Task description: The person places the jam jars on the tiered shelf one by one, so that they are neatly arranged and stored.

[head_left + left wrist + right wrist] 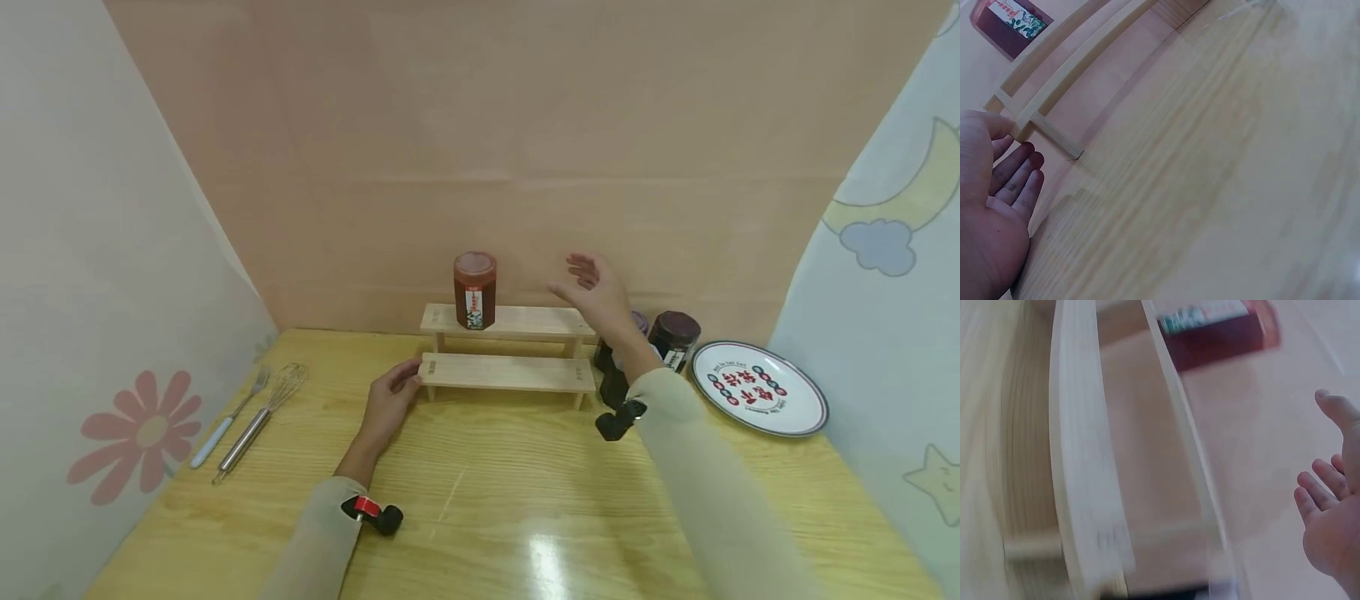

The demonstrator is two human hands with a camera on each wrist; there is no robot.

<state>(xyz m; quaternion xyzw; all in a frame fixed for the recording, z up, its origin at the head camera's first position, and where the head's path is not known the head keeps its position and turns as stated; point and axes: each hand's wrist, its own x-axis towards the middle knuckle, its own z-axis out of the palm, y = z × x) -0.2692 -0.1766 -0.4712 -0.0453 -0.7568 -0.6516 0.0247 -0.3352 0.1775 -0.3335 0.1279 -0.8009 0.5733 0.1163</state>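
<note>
A two-tier wooden rack (506, 372) stands on the table against the back wall. My left hand (392, 398) is at the left end of its lower board; in the left wrist view, the thumb and index finger (1001, 148) pinch the board's corner while the other fingers extend loosely. On the upper tier's left part stands a red-brown jar (475, 292) with a white label, upright. My right hand (600, 300) hovers above the right end of the upper tier, fingers spread and slightly bent, holding nothing. The jar (1216, 337) is apart from it in the right wrist view.
Dark lidded jars (675, 333) stand right of the rack, partly hidden by my right arm. Farther right lies an oval white plate (806, 408) with red print. A whisk (258, 425) and a fork (225, 425) lie at the left. Patterned side walls flank the table (480, 500).
</note>
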